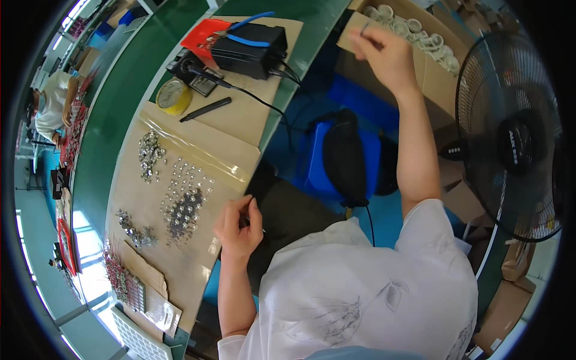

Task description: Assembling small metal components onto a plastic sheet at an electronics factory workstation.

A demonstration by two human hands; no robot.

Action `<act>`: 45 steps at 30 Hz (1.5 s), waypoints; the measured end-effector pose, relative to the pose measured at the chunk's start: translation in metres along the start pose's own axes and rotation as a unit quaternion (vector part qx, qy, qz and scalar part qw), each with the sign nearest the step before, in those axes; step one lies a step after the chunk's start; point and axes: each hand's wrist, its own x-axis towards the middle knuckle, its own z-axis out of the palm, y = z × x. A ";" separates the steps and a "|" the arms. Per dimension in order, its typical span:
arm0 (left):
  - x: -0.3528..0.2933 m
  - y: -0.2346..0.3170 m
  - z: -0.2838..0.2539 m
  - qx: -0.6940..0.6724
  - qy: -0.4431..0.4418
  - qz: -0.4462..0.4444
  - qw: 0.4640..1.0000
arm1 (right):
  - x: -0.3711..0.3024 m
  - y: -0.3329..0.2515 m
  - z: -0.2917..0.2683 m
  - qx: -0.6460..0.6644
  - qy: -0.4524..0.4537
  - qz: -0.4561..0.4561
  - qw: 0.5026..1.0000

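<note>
My left hand (239, 231) is at the bench's near edge, fingers curled and thumb bent in; whatever it may hold is too small or hidden to name. Beside it on the cardboard-covered top lie small shiny metal parts (187, 207), some spread in loose rows over a dark patch. Two more heaps of metal parts, one farther up (150, 153) and one lower (137, 231), lie beyond them. Off to the right, my right hand (387, 57) is raised over the flap of a cardboard box (441, 81). Its fingers are drawn together, slightly blurred, their contents unclear. White round pieces (414, 25) fill the box.
On the bench stand a black power unit (252, 51) with blue-handled pliers (247, 41), a yellow tape roll (174, 97) and a black pen (205, 109). A rack of red-wired parts (126, 282) sits lower left. A fan (510, 138) stands right; a co-worker (57, 108) sits far left.
</note>
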 end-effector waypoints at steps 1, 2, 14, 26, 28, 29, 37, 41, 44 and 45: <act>0.010 0.008 0.004 0.014 -0.016 0.035 0.999 | -0.020 0.024 -0.009 -0.007 -0.032 0.062 0.998; 0.018 0.014 0.008 0.030 -0.029 0.069 0.997 | -0.037 0.038 -0.014 -0.024 -0.051 0.102 0.993; 0.115 -0.011 0.077 0.186 -0.179 0.176 0.950 | -0.043 0.247 0.042 -0.270 -0.351 0.018 0.897; 0.131 -0.016 0.084 0.178 -0.204 0.083 0.959 | -0.008 0.401 0.337 -0.197 -0.488 -0.074 0.847; 0.133 -0.010 0.084 0.188 -0.227 0.062 0.954 | 0.007 0.399 0.370 -0.178 -0.483 -0.066 0.855; 0.132 -0.011 0.084 0.186 -0.232 0.063 0.953 | 0.012 0.403 0.379 -0.171 -0.480 -0.059 0.859; 0.121 -0.015 0.079 0.265 -0.245 0.084 0.929 | 0.022 0.445 0.429 -0.124 -0.444 0.030 0.887; 0.114 -0.018 0.078 0.277 -0.237 0.080 0.928 | -0.002 0.478 0.429 -0.109 -0.424 0.094 0.894; 0.107 -0.009 0.064 0.314 -0.280 0.044 0.906 | -0.027 0.497 0.421 -0.103 -0.412 0.143 0.894; 0.100 -0.004 0.061 0.350 -0.272 0.026 0.896 | -0.035 0.503 0.419 -0.101 -0.409 0.157 0.893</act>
